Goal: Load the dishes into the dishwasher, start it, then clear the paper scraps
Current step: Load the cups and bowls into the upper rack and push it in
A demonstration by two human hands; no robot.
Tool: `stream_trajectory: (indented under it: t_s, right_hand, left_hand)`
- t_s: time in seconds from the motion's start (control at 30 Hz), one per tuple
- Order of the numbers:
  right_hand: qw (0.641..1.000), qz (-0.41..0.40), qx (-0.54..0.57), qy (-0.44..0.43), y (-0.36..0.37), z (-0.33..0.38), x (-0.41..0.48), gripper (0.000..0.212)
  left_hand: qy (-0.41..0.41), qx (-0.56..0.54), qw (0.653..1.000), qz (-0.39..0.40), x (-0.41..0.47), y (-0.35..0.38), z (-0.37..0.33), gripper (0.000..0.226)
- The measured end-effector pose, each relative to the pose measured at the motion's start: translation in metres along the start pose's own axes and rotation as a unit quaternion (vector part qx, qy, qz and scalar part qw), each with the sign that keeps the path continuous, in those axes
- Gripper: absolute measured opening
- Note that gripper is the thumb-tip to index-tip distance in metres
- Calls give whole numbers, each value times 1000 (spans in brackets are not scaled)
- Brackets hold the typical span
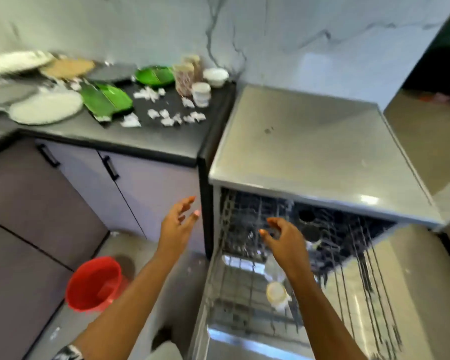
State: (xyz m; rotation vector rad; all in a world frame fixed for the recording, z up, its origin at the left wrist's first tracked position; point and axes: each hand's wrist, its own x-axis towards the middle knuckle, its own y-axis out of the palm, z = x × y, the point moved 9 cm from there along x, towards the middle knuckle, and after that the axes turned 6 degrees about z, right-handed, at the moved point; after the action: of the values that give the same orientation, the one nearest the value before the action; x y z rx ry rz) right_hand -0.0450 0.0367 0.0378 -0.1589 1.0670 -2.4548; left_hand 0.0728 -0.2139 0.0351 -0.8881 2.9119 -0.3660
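Observation:
The dishwasher [309, 152] stands open at the right, its wire rack [244, 289] pulled out with a pale cup [276, 293] lying in it. My right hand [283, 237] hovers open over the rack. My left hand [178, 223] is open in the air just left of the dishwasher, holding nothing. On the dark counter [153, 139] lie a white plate [46, 107], two green dishes [107, 98] [155, 75], a white bowl [215, 76], patterned cups [185, 76] and several white paper scraps [166, 116].
More plates [16, 62] are stacked at the counter's far left. A red bucket [95, 283] stands on the floor below my left arm. Grey cabinet doors [89, 183] with black handles run under the counter. A marble wall rises behind.

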Motion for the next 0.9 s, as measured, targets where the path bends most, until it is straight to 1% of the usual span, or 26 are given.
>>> stream_trajectory:
  t_s: [0.13, 0.23, 0.33, 0.43, 0.5, 0.6, 0.67, 0.73, 0.8, 0.83, 0.9]
  right_hand:
    - [997, -4, 21, -75, -14, 88, 68, 28]
    - [994, -8, 21, -110, -8, 142, 138, 26]
    - [994, -8, 37, -99, 8, 177, 228, 31]
    - [996, 8, 64, -55, 28, 195, 314, 41]
    - [997, 11, 69, -24, 41, 202, 369, 51]
    - [997, 12, 70, 11, 58, 206, 434, 73]
    - [997, 26, 73, 22, 71, 208, 466, 89]
    - [996, 36, 83, 23, 83, 207, 489, 100]
    - [994, 38, 105, 21, 90, 205, 498, 104]
    - [992, 34, 117, 20, 94, 202, 503, 102]
    - [990, 23, 138, 11, 98, 200, 507, 93]
  left_hand:
    - [56, -22, 996, -69, 67, -70, -49, 24]
    - [60, -48, 994, -81, 143, -102, -63, 21]
    - [62, -26, 996, -62, 239, -115, -70, 23]
    - [54, -1, 998, -43, 327, -119, -68, 28]
    - [51, 26, 998, -28, 383, -118, -65, 38]
    - [42, 28, 999, 3, 453, -107, -64, 61]
    - [25, 32, 999, 17, 495, -98, -58, 79]
    - [1, 29, 999, 28, 531, -89, -50, 97]
    - [-12, -2, 999, 42, 554, -81, -46, 113]
    - [-15, -18, 999, 49, 565, -75, -43, 117]
    - [-13, -32, 998, 46, 579, -71, -39, 116]
